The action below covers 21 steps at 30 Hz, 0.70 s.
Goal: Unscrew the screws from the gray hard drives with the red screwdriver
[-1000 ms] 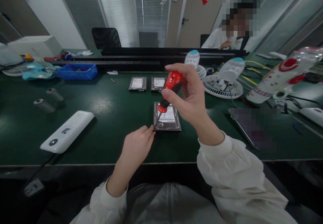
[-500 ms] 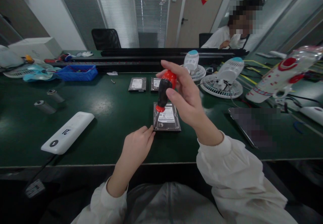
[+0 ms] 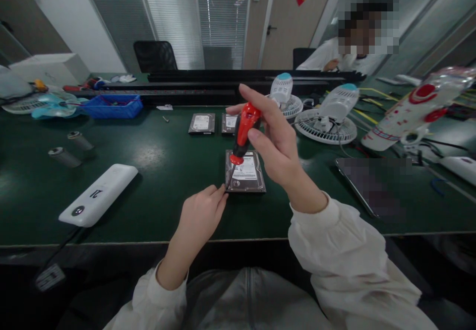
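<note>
A red and black screwdriver (image 3: 247,130) slants down in my right hand (image 3: 277,144), its handle between thumb and fingers. The shaft's tip meets the near left corner of a hard drive (image 3: 247,183), which lies label up on the table. At that same corner, the fingers of my left hand (image 3: 203,213) are pinched together beside the tip; what they hold there is hidden. Farther back lie two more hard drives, one in full view (image 3: 202,123) and the other (image 3: 228,123) partly covered by my right hand.
The green table (image 3: 167,166) also bears a white power bank (image 3: 99,194), two metal cylinders, a blue tray (image 3: 113,106), a small screw (image 3: 165,119), two white fans (image 3: 327,121), a dark-screened tablet (image 3: 366,186) and a patterned bottle (image 3: 401,114). A person (image 3: 323,54) sits across.
The screwdriver handle has turned in my right hand, so more of its red side faces me. My left hand and the hard drive stay in place.
</note>
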Tool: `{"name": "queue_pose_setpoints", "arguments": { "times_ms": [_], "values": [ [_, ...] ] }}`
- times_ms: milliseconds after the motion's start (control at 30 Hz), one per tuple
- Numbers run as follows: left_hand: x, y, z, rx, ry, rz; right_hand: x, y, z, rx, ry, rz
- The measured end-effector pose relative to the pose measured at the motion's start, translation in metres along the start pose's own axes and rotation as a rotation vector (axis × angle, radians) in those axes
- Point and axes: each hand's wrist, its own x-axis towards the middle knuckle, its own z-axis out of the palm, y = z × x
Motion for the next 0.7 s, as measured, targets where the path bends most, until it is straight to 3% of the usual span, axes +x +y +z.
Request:
{"name": "queue_pose_setpoints", "arguments": {
  "times_ms": [167,367,567,700],
  "values": [
    [0.0007,0.0004,-0.0008,0.005,-0.009,-0.008,0.0014,0.0018,0.0011,-0.114,0.121,-0.054],
    [0.0004,-0.0006,0.0009,-0.010,0.000,-0.008,0.0004,0.0020,-0.0016,0.041,0.008,-0.030],
    [0.0009,-0.0011,0.0013,-0.005,0.011,0.000,-0.0008,0.0026,-0.0026,-0.061,0.096,-0.013],
    [0.0017,-0.0012,0.0018,-0.002,0.018,0.001,-0.0018,0.0042,-0.0028,0.024,0.020,0.012]
  ]
}}
